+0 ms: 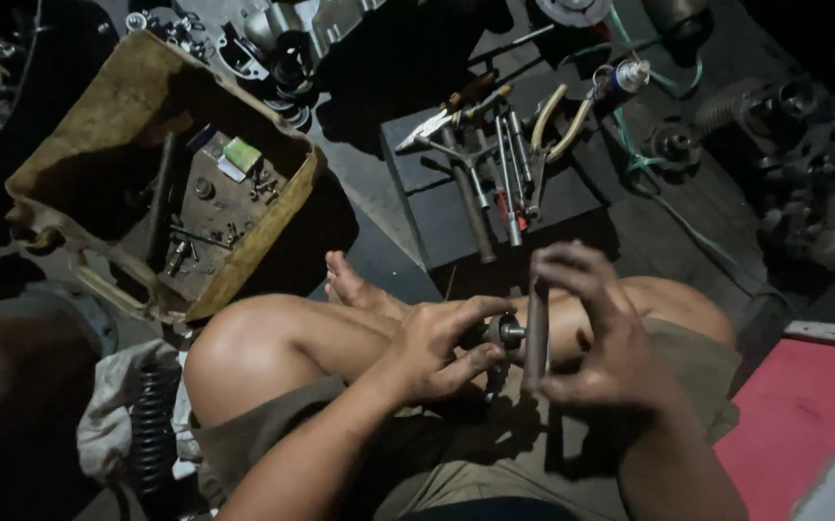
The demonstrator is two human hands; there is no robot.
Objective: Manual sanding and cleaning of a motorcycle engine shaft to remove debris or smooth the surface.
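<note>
A small round metal part [507,331], bearing-like with a shiny centre, is pinched between the thumb and fingertips of the left hand [437,349], which is closed around it just above the crossed legs. A grey metal rod [536,333] is held upright in the right hand [602,338], whose thumb and curled fingers are closed around its shaft; the rod's side meets the short stub projecting from the round part. The work is judged best done with the round part kept steady and square to the rod, the grip kept near the joint so the rod cannot tilt, and force applied evenly rather than in jerks, since greasy fingers could slip. Beyond the knees, a dark mat [494,198] carries pliers [554,125], a T-handled wrench [470,193] and several slim drivers. To the left, a worn yellowish tray [273,232] holds loose bolts and small parts, and a coil spring [154,429] lies on a rag beside the thigh.
</note>
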